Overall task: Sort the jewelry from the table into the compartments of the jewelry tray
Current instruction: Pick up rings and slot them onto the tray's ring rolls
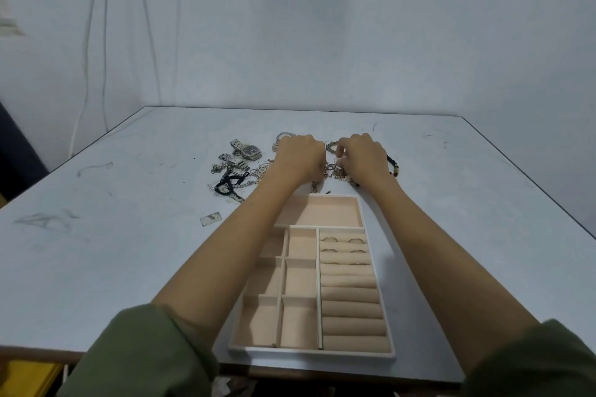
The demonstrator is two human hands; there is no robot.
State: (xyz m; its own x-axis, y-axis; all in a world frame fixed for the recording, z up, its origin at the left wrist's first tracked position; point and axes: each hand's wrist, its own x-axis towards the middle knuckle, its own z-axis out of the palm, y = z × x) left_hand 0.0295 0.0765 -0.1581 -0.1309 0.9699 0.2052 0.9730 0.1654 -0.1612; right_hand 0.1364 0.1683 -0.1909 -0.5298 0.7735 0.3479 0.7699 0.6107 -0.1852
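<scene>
Two watches (pixel 250 151) lie left of the left hand (pixel 301 159), whose fingers curl into the jewelry pile (pixel 332 168). What it grips is hidden, and likewise for the right hand (pixel 362 155). One beaded bracelet (pixel 395 166) lies right of it. Four rings (pixel 329 239) sit in the tray (pixel 309 352), nearer than both hands.

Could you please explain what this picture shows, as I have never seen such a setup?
There is no machine: a person wears a camera on the head, so the single picture looks down along their own arms. The left hand and right hand reach past a beige jewelry tray into a tangled pile of jewelry on the table. Watches lie at the left, a dark beaded bracelet at the right. A few rings already sit in the tray's rolls. What the curled fingers hold is hidden.
</scene>
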